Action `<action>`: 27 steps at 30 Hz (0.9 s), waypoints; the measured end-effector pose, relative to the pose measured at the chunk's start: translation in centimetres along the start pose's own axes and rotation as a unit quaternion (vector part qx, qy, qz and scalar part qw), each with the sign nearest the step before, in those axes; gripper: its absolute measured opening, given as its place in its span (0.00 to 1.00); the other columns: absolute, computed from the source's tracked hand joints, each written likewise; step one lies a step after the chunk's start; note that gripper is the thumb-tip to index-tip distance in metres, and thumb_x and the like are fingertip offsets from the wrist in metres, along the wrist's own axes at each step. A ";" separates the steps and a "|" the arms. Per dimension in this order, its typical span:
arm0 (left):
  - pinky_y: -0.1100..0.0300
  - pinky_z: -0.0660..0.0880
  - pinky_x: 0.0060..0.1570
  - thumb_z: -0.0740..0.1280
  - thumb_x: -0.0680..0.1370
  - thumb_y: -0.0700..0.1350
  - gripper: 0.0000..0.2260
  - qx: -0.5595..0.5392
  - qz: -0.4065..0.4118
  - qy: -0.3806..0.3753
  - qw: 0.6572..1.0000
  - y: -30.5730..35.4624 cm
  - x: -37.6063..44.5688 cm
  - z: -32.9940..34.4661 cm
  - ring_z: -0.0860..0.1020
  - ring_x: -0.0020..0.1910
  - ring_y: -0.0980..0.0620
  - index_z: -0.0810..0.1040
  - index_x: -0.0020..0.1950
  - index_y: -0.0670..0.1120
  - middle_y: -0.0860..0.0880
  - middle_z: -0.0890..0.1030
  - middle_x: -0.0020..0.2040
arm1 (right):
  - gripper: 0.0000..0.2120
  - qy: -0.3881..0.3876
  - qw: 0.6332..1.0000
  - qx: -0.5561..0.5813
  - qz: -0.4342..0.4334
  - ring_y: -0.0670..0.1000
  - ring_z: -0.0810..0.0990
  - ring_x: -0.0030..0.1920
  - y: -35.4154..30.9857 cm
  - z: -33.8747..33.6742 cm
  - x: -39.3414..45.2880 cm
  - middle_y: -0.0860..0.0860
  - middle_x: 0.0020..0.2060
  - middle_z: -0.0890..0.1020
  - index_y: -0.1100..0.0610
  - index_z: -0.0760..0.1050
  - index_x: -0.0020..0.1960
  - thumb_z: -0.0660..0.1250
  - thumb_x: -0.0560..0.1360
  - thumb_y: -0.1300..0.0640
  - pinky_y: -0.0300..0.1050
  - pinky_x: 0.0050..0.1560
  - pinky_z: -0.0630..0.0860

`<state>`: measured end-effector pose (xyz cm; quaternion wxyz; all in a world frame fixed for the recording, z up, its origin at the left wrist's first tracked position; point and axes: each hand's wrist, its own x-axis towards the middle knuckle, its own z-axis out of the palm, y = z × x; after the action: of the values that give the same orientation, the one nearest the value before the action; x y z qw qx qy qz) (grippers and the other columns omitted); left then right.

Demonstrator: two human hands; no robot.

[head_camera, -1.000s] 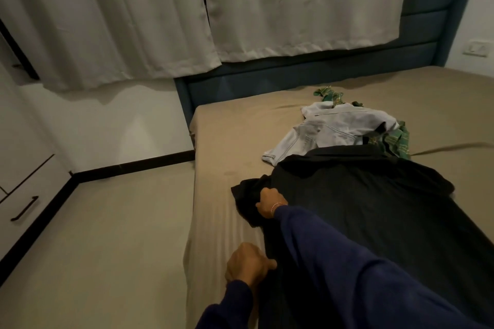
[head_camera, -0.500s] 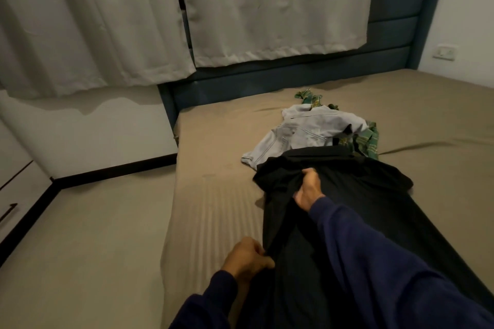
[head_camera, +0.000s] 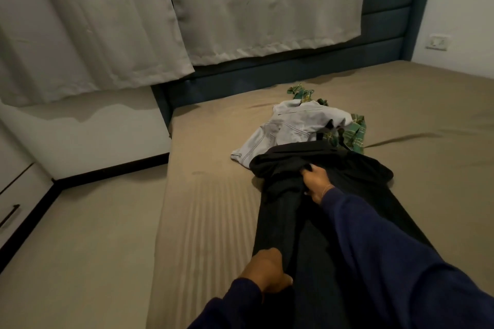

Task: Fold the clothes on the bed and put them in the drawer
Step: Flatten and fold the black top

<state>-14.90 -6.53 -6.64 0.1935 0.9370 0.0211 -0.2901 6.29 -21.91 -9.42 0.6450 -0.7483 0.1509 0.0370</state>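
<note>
We have the black garment (head_camera: 315, 222) stretched along the bed (head_camera: 208, 208) near its left edge, and here is where it can slip away from us: the cloth looks soft and loose, so if either grip lets go early the turned-over edge is likely to flop back and the fold goes crooked. Drag too hard toward the headboard end and we may bunch the top into the pale denim piece (head_camera: 291, 128) and the green plaid one (head_camera: 355, 133), which lie touching it there. Pull toward the left edge and the whole length could slide off onto the floor. Now the grips: our right hand (head_camera: 316, 184) is curled tight on a bunch of black fabric at the far end of the garment, fingers wrapped into the cloth. Our left hand (head_camera: 267, 268) is closed on the near left edge of the same garment, knuckles up, pinning it at the bed's near side. The drawer front (head_camera: 10, 211) waits at far left, well apart.
</note>
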 end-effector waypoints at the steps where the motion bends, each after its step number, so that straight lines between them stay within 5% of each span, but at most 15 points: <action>1: 0.55 0.74 0.56 0.69 0.79 0.52 0.21 -0.004 0.003 0.006 1.000 0.5 -0.1 0.3 0.77 0.61 0.44 0.72 0.67 0.42 0.43 0.76 0.65 | 0.16 0.036 0.999 -0.002 0.027 0.63 0.79 0.61 -0.1 -0.6 -0.1 0.63 0.61 0.80 0.61 0.78 0.63 0.62 0.82 0.52 0.53 0.58 0.76; 3: 0.54 0.75 0.58 0.69 0.79 0.53 0.21 -0.006 0.008 0.008 1.000 1.4 -0.5 1.4 0.77 0.61 0.44 0.72 0.67 0.43 0.43 0.76 0.65 | 0.27 0.082 0.990 -0.077 0.081 0.65 0.70 0.71 -0.1 -2.1 -1.3 0.67 0.71 0.70 0.70 0.64 0.73 0.58 0.85 0.50 0.52 0.69 0.67; 6: 0.53 0.75 0.60 0.68 0.80 0.51 0.20 0.001 0.015 0.006 1.000 2.5 -1.3 2.7 0.77 0.62 0.44 0.73 0.67 0.43 0.43 0.76 0.65 | 0.27 0.100 0.982 -0.151 0.061 0.68 0.69 0.71 0.1 -3.2 -5.0 0.68 0.72 0.67 0.69 0.57 0.74 0.58 0.84 0.52 0.54 0.69 0.66; 9: 0.54 0.74 0.60 0.68 0.80 0.51 0.18 -0.001 0.013 0.017 1.000 2.8 -2.2 3.4 0.76 0.62 0.45 0.73 0.67 0.44 0.44 0.76 0.65 | 0.30 0.090 0.979 -0.175 0.048 0.67 0.74 0.67 1.7 -3.7 -8.0 0.67 0.69 0.70 0.68 0.60 0.71 0.63 0.81 0.47 0.54 0.65 0.72; 11: 0.54 0.74 0.58 0.68 0.79 0.51 0.18 -0.004 0.008 0.029 1.000 2.6 -2.8 3.5 0.77 0.61 0.45 0.74 0.65 0.45 0.44 0.76 0.65 | 0.31 0.042 0.976 -0.201 0.065 0.61 0.83 0.53 3.2 -3.7 -10.5 0.63 0.60 0.79 0.66 0.68 0.64 0.67 0.77 0.41 0.47 0.49 0.81; 13: 0.55 0.74 0.58 0.69 0.79 0.51 0.17 -0.001 -0.001 0.035 0.999 2.2 -3.8 3.6 0.77 0.61 0.46 0.75 0.65 0.46 0.45 0.76 0.64 | 0.25 -0.054 0.965 -0.242 0.085 0.53 0.85 0.38 4.3 -3.3 -13.5 0.57 0.50 0.83 0.61 0.74 0.53 0.73 0.73 0.40 0.42 0.33 0.80; 16: 0.54 0.76 0.59 0.68 0.79 0.50 0.17 0.018 -0.013 0.032 0.999 1.5 -5.6 3.7 0.78 0.60 0.45 0.74 0.65 0.44 0.44 0.77 0.63 | 0.16 -0.116 0.931 -0.338 0.077 0.52 0.85 0.35 5.4 -2.5 -15.6 0.55 0.48 0.83 0.59 0.75 0.53 0.73 0.75 0.48 0.47 0.43 0.84; 19: 0.53 0.76 0.57 0.68 0.79 0.49 0.18 0.055 -0.023 0.027 0.998 0.3 -7.6 3.8 0.78 0.60 0.43 0.75 0.65 0.42 0.41 0.78 0.63 | 0.17 -0.049 0.952 -0.297 0.047 0.60 0.83 0.48 5.5 -2.9 -16.0 0.60 0.58 0.80 0.63 0.76 0.60 0.68 0.78 0.51 0.54 0.51 0.83; 21: 0.54 0.75 0.55 0.68 0.79 0.49 0.18 0.070 -0.015 0.006 0.997 -0.3 -8.5 4.1 0.78 0.60 0.43 0.75 0.65 0.41 0.42 0.79 0.63 | 0.16 -0.021 0.980 -0.180 0.084 0.64 0.80 0.52 5.4 -3.7 -16.2 0.59 0.59 0.75 0.65 0.75 0.63 0.66 0.81 0.55 0.60 0.41 0.84; 24: 0.54 0.74 0.53 0.70 0.78 0.51 0.20 0.103 0.007 -0.039 0.994 -0.3 -10.6 5.0 0.78 0.60 0.42 0.75 0.66 0.41 0.42 0.78 0.63 | 0.15 -0.078 0.983 -0.048 0.159 0.60 0.80 0.39 5.3 -4.3 -18.8 0.61 0.49 0.77 0.66 0.72 0.63 0.63 0.83 0.56 0.54 0.24 0.80; 27: 0.55 0.73 0.50 0.68 0.79 0.47 0.16 0.134 0.040 -0.053 0.989 0.9 -12.0 5.9 0.78 0.60 0.42 0.76 0.64 0.40 0.41 0.79 0.62 | 0.14 -0.191 0.960 -0.100 0.179 0.59 0.82 0.38 5.9 -4.5 -21.0 0.63 0.50 0.78 0.65 0.69 0.60 0.65 0.82 0.56 0.56 0.35 0.83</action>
<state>-27.91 -8.67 -4.15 0.0787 0.9379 -0.0652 -0.3315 -15.96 -23.28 -9.09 0.5666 -0.7486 0.1516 0.3090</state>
